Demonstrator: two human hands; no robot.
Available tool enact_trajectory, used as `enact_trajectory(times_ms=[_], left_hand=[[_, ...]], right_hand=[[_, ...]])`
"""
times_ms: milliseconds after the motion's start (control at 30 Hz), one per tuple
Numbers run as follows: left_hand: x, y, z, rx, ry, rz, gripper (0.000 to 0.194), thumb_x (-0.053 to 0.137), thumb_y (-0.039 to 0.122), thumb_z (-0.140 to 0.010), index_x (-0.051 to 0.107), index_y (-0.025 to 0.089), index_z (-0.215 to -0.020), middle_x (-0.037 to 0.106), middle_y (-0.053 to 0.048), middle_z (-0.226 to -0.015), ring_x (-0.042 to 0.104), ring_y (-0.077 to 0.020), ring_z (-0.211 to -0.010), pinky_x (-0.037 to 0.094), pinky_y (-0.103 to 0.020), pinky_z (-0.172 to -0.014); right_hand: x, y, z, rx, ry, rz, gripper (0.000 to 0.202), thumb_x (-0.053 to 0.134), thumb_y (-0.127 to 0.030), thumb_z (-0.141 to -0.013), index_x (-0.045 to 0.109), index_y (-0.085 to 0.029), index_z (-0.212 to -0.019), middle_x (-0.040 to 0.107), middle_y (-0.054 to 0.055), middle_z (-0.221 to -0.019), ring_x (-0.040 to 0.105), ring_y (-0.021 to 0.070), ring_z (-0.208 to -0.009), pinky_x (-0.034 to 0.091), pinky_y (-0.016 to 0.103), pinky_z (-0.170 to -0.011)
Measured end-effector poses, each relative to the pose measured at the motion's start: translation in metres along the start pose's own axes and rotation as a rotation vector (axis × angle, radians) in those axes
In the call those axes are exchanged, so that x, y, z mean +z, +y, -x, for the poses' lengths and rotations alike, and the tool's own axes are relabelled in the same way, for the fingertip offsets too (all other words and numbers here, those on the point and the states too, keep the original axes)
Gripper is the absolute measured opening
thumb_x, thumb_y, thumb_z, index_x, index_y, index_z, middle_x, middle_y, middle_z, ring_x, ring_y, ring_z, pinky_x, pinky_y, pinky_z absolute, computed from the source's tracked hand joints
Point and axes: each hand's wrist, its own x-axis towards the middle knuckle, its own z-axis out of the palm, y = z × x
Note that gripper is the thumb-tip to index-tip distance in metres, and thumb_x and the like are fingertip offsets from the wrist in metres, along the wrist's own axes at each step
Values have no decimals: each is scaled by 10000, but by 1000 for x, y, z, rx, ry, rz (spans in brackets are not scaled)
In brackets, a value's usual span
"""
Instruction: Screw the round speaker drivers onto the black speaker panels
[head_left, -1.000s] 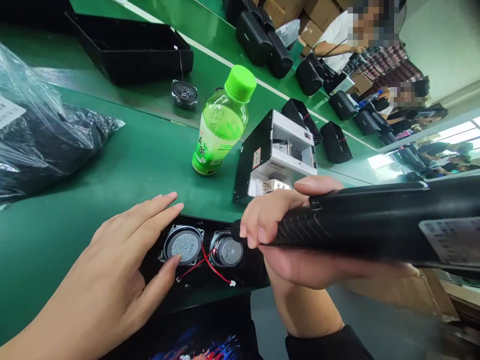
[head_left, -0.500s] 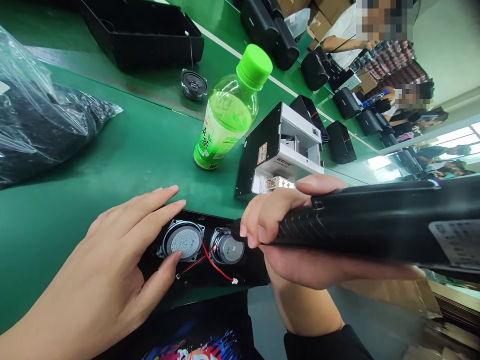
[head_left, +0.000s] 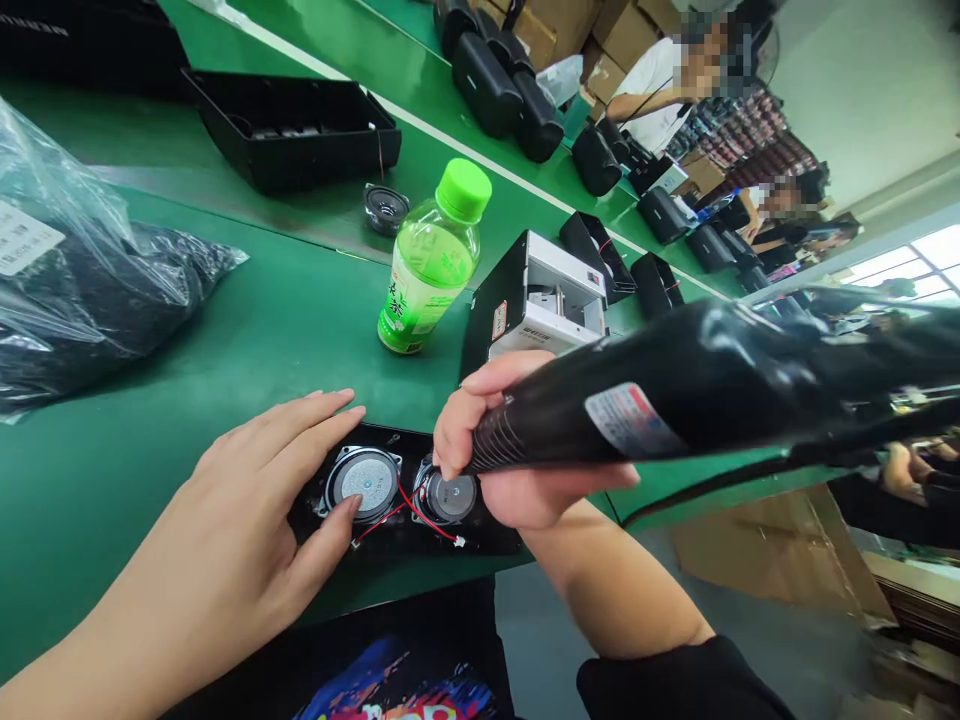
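In the head view, my left hand (head_left: 225, 540) lay flat at lower centre, fingers spread on the black panel (head_left: 405, 535) beside its left speaker (head_left: 362, 481). My right hand (head_left: 502, 450) gripped the black driver (head_left: 675, 395), fingers wrapped tight; its red-white label was unreadable. The bottle (head_left: 427, 265) label showed Chinese characters.

Right hand (head_left: 517, 450) grips a black screwdriver (head_left: 675, 400) above speaker (head_left: 450, 495); left hand (head_left: 247, 520) steadies the panel (head_left: 420, 535).

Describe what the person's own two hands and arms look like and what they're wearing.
Both hands are bare, without gloves, rings or a watch. The left hand and its forearm are uncovered as far as the picture's edge. The right hand has a bare forearm ending in a black sleeve pushed up the arm. Fingernails are short and unpainted.
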Motion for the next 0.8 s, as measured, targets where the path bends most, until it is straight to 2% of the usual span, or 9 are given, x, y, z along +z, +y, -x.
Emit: enact_trajectory(times_ms=[133, 233, 367, 433, 500, 600, 700, 733, 800], left_hand=[[1, -1, -3, 12, 14, -8, 575, 592, 476, -1258, 594, 304, -1807, 759, -125, -1840, 793, -378, -1612, 580, -552, -1345], [3, -3, -4, 29, 12, -37, 574, 570, 488, -1269, 597, 284, -1805, 769, -142, -1832, 794, -390, -1610, 591, -573, -1330], [2, -4, -4, 70, 29, -134, 606, 501, 554, -1299, 569, 275, -1833, 780, -165, -1834, 751, -454, -1680, 572, -648, -1326], [-1, 2, -7, 88, 62, -176, 639, 488, 613, -1307, 560, 284, -1850, 808, -171, -1794, 742, -493, -1684, 562, -690, -1313], [-4, 13, -12, 117, 100, -183, 652, 531, 616, -1303, 569, 272, -1855, 835, -184, -1746, 760, -505, -1651, 575, -699, -1292], [-6, 36, -25, 203, 133, -101, 589, 613, 536, -1308, 627, 224, -1808, 885, -204, -1639, 841, -453, -1529, 643, -632, -1236], [-3, 57, -42, 259, 131, 77, 355, 656, 414, -1313, 793, 250, -1596, 977, -118, -1349, 946, -336, -1169, 718, -499, -1027], [-2, 63, -48, 264, 117, 134, 280, 653, 373, -1313, 842, 264, -1488, 985, -73, -1230, 944, -286, -1027, 722, -443, -930], [-1, 75, -57, 267, 78, 217, 263, 622, 325, -1319, 881, 283, -1290, 956, 4, -1032, 897, -194, -825, 699, -330, -769]], right_hand=[[-1, 13, -6, -108, 44, -34, 816, 819, -1110, -972, 800, -328, -1203, 738, -75, -657, 625, 193, -435, 608, 350, -468], [-3, 24, -6, -175, 25, -31, 795, 784, -1097, -995, 761, -327, -1189, 692, -83, -609, 582, 191, -384, 568, 340, -408], [0, 27, -10, -200, 49, -3, 689, 751, -996, -1085, 745, -319, -1207, 718, -75, -638, 605, 182, -405, 572, 320, -433], [2, 16, -12, -218, 102, -15, 719, 701, -1017, -1108, 748, -313, -1246, 716, -82, -649, 600, 172, -404, 558, 298, -425], [3, -4, -11, -251, 207, -70, 747, 697, -1040, -1110, 778, -327, -1316, 719, -99, -654, 594, 165, -402, 557, 282, -427], [2, -43, -4, -276, 337, -151, 683, 845, -1000, -1061, 864, -387, -1360, 769, -104, -696, 648, 169, -449, 614, 292, -485], [-1, -73, 9, -294, 355, -183, 595, 928, -937, -1042, 937, -405, -1309, 778, -96, -716, 688, 171, -484, 645, 310, -506], [-2, -80, 13, -297, 353, -188, 579, 938, -926, -1041, 949, -407, -1298, 774, -94, -713, 690, 173, -483, 648, 316, -502], [-3, -89, 22, -295, 356, -192, 564, 958, -913, -1031, 960, -414, -1293, 782, -91, -716, 690, 180, -477, 656, 330, -497]])
